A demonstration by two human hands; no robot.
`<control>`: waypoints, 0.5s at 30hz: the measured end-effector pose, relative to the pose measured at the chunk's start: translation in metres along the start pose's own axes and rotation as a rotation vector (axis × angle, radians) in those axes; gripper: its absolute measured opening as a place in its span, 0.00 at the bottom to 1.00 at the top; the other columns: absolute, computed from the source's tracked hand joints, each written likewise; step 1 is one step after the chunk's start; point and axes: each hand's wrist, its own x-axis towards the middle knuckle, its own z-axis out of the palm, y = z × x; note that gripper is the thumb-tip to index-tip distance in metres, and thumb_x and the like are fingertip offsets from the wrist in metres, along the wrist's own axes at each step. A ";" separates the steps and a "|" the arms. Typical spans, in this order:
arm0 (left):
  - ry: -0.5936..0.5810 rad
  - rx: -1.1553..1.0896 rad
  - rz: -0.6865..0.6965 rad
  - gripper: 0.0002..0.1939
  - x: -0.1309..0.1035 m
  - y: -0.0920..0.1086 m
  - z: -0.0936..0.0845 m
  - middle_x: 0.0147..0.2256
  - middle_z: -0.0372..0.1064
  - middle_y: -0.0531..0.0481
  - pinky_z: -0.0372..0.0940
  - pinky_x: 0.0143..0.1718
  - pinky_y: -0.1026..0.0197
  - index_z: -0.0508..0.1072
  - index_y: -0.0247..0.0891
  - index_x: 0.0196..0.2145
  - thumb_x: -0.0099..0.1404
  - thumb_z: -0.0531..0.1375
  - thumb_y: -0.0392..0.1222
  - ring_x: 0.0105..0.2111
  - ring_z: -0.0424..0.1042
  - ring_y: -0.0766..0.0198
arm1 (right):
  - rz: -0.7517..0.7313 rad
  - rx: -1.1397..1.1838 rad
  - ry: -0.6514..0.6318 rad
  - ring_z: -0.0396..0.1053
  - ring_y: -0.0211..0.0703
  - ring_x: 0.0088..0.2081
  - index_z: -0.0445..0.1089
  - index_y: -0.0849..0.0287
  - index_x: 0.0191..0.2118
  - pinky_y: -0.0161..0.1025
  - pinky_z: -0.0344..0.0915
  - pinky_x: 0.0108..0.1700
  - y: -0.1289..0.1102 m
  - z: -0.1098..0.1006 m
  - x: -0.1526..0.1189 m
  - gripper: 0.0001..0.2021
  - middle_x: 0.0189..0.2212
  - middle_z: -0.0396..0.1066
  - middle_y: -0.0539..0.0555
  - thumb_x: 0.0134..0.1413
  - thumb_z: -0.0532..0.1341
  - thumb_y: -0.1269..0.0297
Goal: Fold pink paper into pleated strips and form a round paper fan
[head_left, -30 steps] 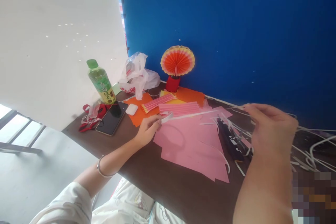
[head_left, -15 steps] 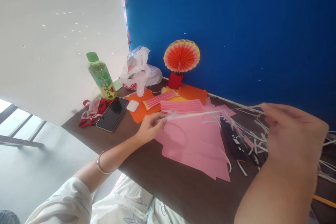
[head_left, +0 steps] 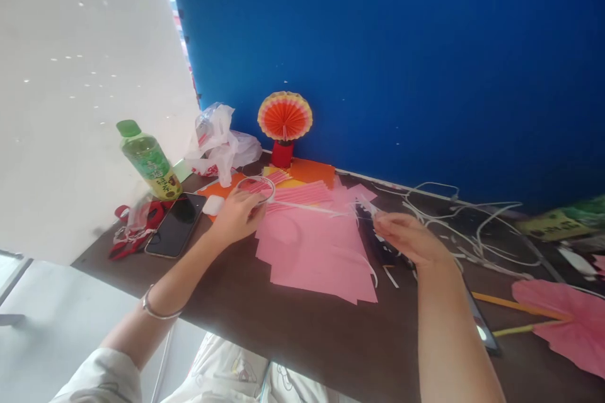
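My left hand [head_left: 237,217] is closed on a roll of tape [head_left: 271,184], a clear ring standing up from the fingers. From the roll a white strip [head_left: 309,206] stretches right, over pink paper sheets [head_left: 321,252], toward my right hand [head_left: 401,233]. The fingers of my right hand are pinched together at the strip's far end, beside a small pale piece. Behind the strip lie pleated pink papers [head_left: 302,195]. Under and beside my right hand is a dark object [head_left: 380,249] with white scraps around it.
A green-capped bottle [head_left: 150,164], a phone [head_left: 174,227], red scissors [head_left: 137,233] and a plastic bag [head_left: 220,141] are at the left. A round paper fan [head_left: 285,116] stands at the blue wall. White cables [head_left: 482,233] and a pink fan [head_left: 571,315] lie right.
My right hand has moved left, closer to my left hand. The tape ring now stands up in my left hand. The view has shifted right, bringing the pink fan and cables into sight.
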 end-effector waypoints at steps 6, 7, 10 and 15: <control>-0.129 0.069 0.143 0.11 0.059 0.019 -0.046 0.24 0.67 0.48 0.57 0.38 0.57 0.71 0.36 0.35 0.61 0.50 0.38 0.27 0.65 0.61 | 0.070 -0.236 -0.022 0.69 0.42 0.29 0.74 0.61 0.30 0.40 0.65 0.32 0.019 -0.017 -0.018 0.21 0.27 0.71 0.53 0.27 0.69 0.52; -0.148 0.074 0.167 0.11 0.069 0.025 -0.054 0.25 0.67 0.48 0.57 0.38 0.57 0.71 0.36 0.34 0.61 0.50 0.38 0.28 0.65 0.61 | 0.052 -0.384 0.028 0.69 0.44 0.31 0.73 0.61 0.32 0.42 0.65 0.34 0.023 -0.015 -0.020 0.20 0.28 0.72 0.55 0.33 0.67 0.51; -0.232 0.022 0.252 0.11 0.095 0.047 -0.072 0.22 0.64 0.50 0.57 0.36 0.58 0.72 0.37 0.30 0.61 0.50 0.38 0.25 0.63 0.63 | -0.011 -0.873 0.149 0.70 0.53 0.38 0.71 0.64 0.34 0.45 0.64 0.40 0.032 -0.004 -0.021 0.18 0.34 0.72 0.60 0.39 0.63 0.54; -0.349 -0.111 0.268 0.11 0.120 0.068 -0.089 0.18 0.61 0.51 0.54 0.30 0.61 0.72 0.35 0.29 0.58 0.51 0.36 0.21 0.60 0.66 | 0.015 -1.244 0.123 0.68 0.58 0.44 0.65 0.69 0.45 0.45 0.63 0.41 0.033 0.007 -0.022 0.20 0.42 0.69 0.67 0.45 0.59 0.64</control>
